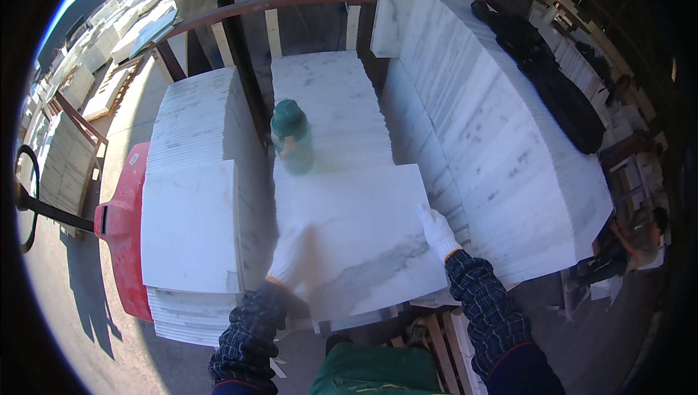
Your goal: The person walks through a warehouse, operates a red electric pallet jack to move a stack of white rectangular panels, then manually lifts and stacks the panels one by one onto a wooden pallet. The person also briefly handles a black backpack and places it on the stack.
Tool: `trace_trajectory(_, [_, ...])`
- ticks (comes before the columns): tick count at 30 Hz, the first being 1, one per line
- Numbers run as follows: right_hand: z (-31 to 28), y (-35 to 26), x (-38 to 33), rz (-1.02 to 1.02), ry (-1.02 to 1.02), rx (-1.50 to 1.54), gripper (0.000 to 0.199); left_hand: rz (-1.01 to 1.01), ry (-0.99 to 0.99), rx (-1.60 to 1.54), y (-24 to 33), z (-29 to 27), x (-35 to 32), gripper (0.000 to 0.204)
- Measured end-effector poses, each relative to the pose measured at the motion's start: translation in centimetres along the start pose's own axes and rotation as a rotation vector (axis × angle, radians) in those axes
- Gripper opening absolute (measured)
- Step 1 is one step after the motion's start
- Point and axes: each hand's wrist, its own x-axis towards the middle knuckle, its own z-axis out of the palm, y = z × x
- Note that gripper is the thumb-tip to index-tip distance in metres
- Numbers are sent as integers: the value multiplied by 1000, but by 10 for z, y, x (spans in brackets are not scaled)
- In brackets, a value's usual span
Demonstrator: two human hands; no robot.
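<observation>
A square white marble tile (363,213) with grey veining lies tilted before me over the near end of the middle row of stacked tiles (327,97). At its left edge is my left hand (292,253) in a white glove, gripping the tile, its fingers somewhat blurred. My right hand (438,231), also gloved, holds the opposite edge, thumb side on top and the other fingers mostly hidden. A clear bottle with a green cap (291,137) stands on the middle row just beyond the tile.
Another tile stack (189,228) stands left beside a red plastic part (129,235). A long, tall row of tiles (487,126) runs along the right, with a black garment (545,75) on top. A rusty metal rail (313,1) crosses behind. Another person (643,239) is at far right.
</observation>
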Motion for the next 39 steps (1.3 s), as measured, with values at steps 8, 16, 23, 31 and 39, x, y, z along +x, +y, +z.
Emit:
trace_trajectory(8, [2,-13,-6,24,21,-58,66,19,-206,535,30,-26,0,41])
trace_trajectory(16, [0,-17,-9,-33,21,-58,66,-46,-419,536,100,-44,5,43])
trace_trajectory(23, [4,-11,-6,-34,54,-63,64,-195,-362,346,121,-47,-2,49])
trace_trajectory(31, [4,0,-16,-99,139,-228,62,95,-53,530,166,-11,-75,41])
trace_trajectory(39, [-16,52,-195,-217,492,127,50,-168,-414,98,138,17,-128,39])
